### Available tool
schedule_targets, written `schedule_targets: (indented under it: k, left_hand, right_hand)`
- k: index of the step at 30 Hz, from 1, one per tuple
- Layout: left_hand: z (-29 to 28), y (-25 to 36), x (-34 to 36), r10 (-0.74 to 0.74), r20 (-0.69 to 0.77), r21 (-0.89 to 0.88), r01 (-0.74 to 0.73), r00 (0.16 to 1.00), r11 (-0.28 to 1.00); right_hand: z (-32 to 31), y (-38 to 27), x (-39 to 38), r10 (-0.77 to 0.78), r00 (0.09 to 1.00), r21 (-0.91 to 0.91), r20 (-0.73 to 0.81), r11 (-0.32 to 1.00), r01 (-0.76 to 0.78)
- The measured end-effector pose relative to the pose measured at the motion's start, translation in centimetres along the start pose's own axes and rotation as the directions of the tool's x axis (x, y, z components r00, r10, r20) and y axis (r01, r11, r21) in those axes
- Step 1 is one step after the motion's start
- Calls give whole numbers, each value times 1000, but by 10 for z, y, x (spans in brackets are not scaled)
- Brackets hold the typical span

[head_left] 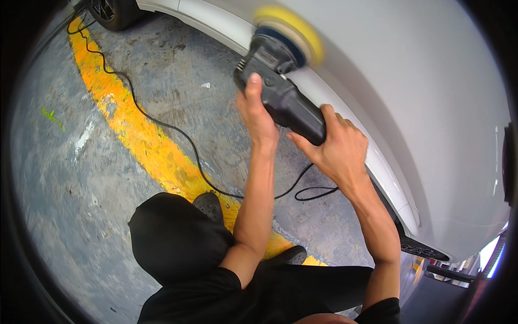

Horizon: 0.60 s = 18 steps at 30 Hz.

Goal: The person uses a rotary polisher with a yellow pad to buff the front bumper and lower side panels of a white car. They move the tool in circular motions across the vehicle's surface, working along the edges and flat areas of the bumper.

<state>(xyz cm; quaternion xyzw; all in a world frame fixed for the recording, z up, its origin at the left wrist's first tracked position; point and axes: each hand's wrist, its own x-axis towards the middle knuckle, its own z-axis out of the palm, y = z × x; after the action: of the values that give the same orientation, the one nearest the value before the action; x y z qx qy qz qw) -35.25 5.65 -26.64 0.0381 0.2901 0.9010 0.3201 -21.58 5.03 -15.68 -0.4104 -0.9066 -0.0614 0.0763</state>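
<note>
Left hand (pixel 259 116) cradling the polisher (pixel 278 89) near its head, right hand (pixel 342 146) wrapped round its handle (pixel 305 116), yellow pad (pixel 299 27) a blur at the car's (pixel 458 135) side: buffing looks under way, finished share impossible to tell!

Polisher (pixel 295 110) black, pad (pixel 298 25) yellow; car panel (pixel 426 108) silvery white; floor (pixel 183 89) mottled grey, stripe (pixel 144 151) patchy yellow-orange.
</note>
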Motion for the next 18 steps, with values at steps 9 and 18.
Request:
schedule_targets:
  k: [9, 18]
  left_hand:
    - [14, -43, -88, -55, 98, 34, 52, 994, 998]
    - [32, -78, -167, -73, 133, 124, 57, 988, 991]
  right_hand:
    - [-13, 60, -69, 45, 999, -38, 8, 998, -45]
    - [-6, 129, -137, 62, 997, 9, -53, 998, -62]
